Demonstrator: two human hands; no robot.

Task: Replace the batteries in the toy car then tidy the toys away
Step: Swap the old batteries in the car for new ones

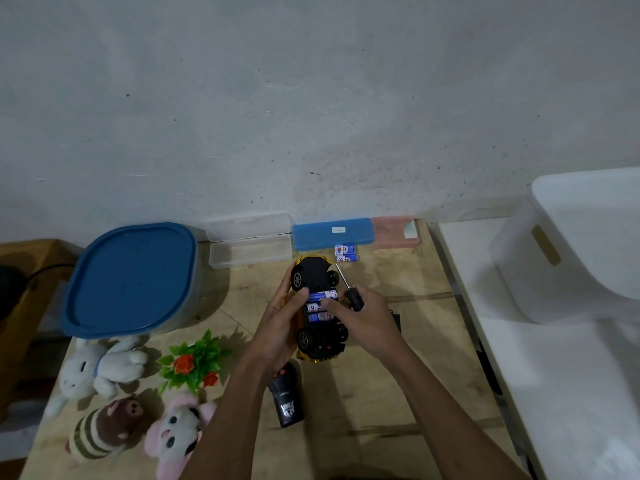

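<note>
Left hand [277, 323] gripping upturned toy car [317, 278], right hand [367, 320] holding screwdriver [349, 289], batteries [320, 308] seated

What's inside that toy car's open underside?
Three blue batteries lie side by side in the bay of the toy car. The thumb of the left hand and the right hand, gripping a screwdriver, cover parts of them.

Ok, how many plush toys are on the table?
3: white bunny left of the flowers, striped brown one in front of it, pink one right of that; none look hidden.
</note>
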